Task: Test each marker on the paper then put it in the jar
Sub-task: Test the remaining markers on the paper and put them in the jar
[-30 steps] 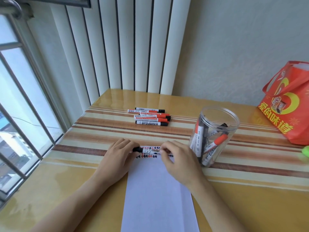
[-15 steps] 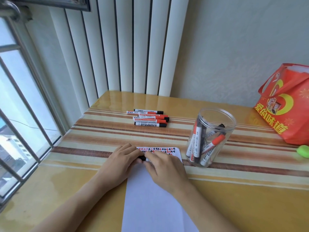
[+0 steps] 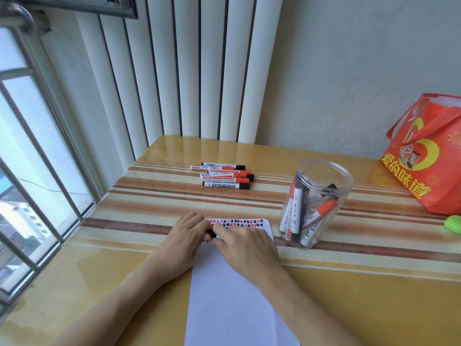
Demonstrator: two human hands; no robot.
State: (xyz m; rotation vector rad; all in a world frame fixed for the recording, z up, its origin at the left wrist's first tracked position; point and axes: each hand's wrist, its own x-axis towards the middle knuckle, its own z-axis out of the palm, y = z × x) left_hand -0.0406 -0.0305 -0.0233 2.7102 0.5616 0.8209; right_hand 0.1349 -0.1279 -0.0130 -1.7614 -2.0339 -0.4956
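- Your left hand [image 3: 180,242] and right hand [image 3: 245,245] met over the paper [image 3: 232,308], both pinching one black marker [image 3: 211,233], probably capping it for the jar [image 3: 315,203].

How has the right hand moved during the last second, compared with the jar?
Yes. The right hand has slid left along the paper, away from the jar, and now meets the left hand over a black marker.
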